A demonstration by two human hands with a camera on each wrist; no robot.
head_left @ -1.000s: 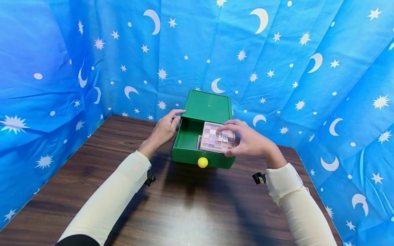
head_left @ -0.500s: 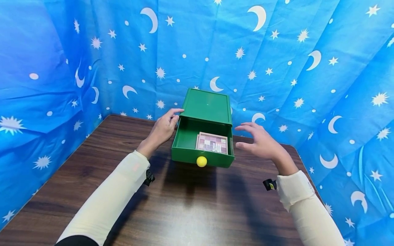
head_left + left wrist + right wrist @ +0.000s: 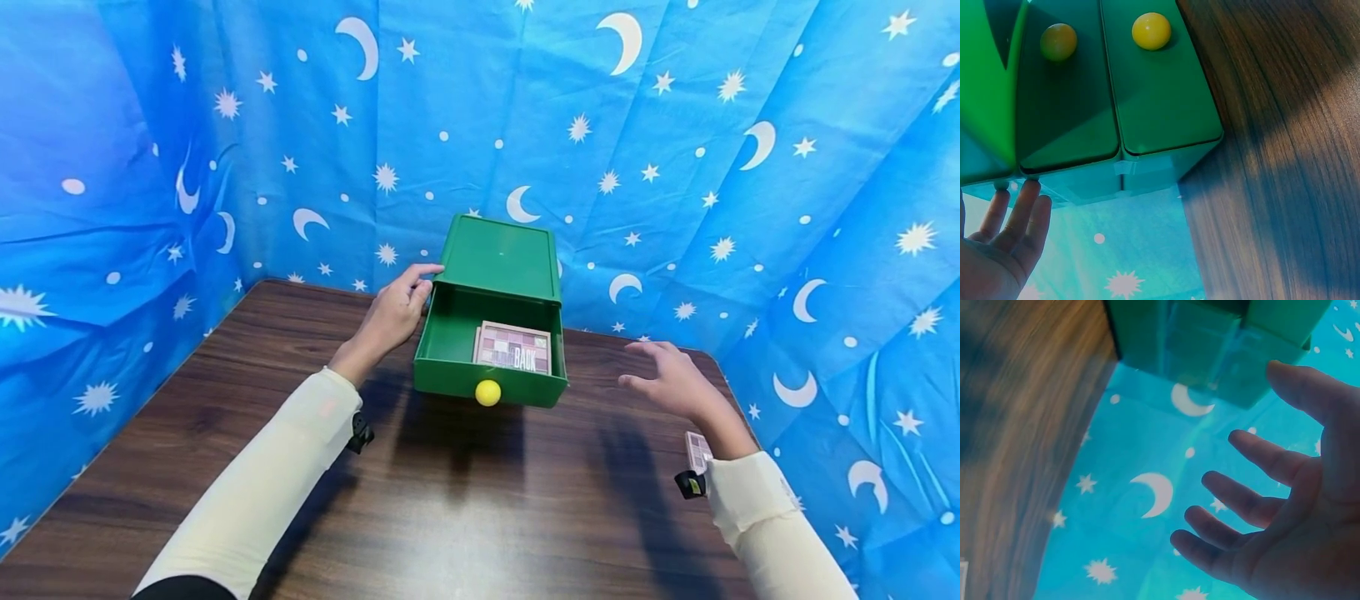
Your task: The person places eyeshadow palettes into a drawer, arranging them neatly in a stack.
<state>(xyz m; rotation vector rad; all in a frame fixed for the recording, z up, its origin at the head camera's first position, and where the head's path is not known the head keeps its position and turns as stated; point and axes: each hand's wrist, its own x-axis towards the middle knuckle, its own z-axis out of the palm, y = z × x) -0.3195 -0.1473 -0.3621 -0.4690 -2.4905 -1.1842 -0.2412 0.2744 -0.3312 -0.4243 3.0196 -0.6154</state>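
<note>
The right hand (image 3: 667,379) has gone from over the drawer palette (image 3: 513,346) a second ago to well right of the drawer (image 3: 450,372); that palette has left its fingers and now lies down in the drawer. The table palette (image 3: 698,452) has come into view beside the right sleeve (image 3: 765,504). The left hand (image 3: 386,317) is where it was.

The right hand holds nothing, its fingers spread and lightly bent. The left hand's fingers are fairly straight, their tips touching the side of the cabinet (image 3: 498,258).

Likely trouble: the right wrist's camera (image 3: 690,485) sits just beside the table palette, so a careless turn of the wrist could nudge it along the table (image 3: 465,517). The drawer juts far out, and a knock from the front might shift the cabinet, since only fingertips steady it. Anything stacked too high inside might catch on the cabinet's front edge if the drawer were pushed in.

The drawer palette lies toward the right front, its near edge hidden by the front wall; a thin edge shows at its left, perhaps another piece beneath. The left half looks bare. The middle drawer (image 3: 1069,112) and bottom drawer (image 3: 1163,94) are closed, contents hidden
</note>
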